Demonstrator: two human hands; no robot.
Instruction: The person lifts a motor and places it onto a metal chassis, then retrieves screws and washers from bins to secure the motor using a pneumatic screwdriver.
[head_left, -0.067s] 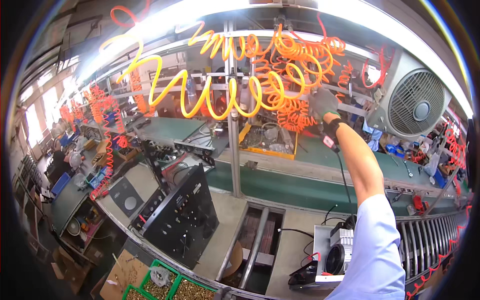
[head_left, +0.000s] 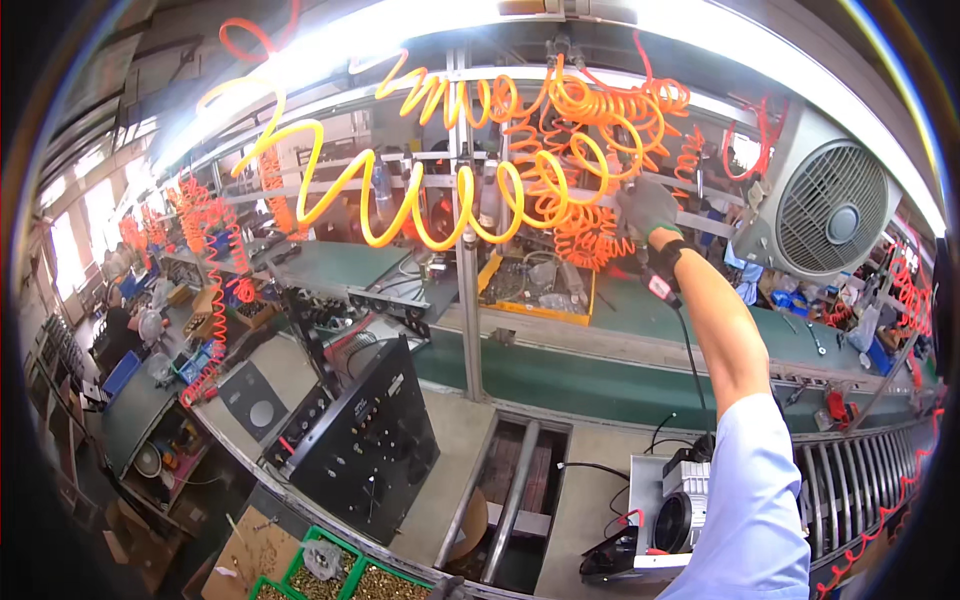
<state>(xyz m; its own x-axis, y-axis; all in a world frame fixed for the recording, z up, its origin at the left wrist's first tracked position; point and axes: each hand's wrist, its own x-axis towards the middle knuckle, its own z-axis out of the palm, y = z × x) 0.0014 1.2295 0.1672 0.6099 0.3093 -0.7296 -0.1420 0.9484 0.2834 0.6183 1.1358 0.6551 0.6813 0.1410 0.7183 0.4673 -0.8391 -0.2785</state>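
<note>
My right hand point(head_left: 651, 207), in a dark grey glove, reaches up and forward at the right of centre. It is beside a cluster of orange coiled air hoses point(head_left: 590, 235). Its fingers are blurred and dark, so I cannot make out whether they grip a hose or anything else. A black band point(head_left: 672, 250) circles the wrist, and a small red-and-white device point(head_left: 660, 287) with a black cable point(head_left: 690, 350) hangs by it. A long yellow-orange coiled hose point(head_left: 420, 215) stretches left from the cluster. My left hand is not in view.
A black panel point(head_left: 375, 440) stands upright on the conveyor bench at left. Below my right arm sits an open-frame unit point(head_left: 685, 510) with loose cables. Green bins point(head_left: 352, 575) of small hardware are at the lower edge. A yellow tray point(head_left: 590, 308) and a fan unit point(head_left: 840, 210) lie beyond.
The long coiled hose has swayed slightly, its middle loops hanging a little lower. My right hand stays in nearly the same place.
</note>
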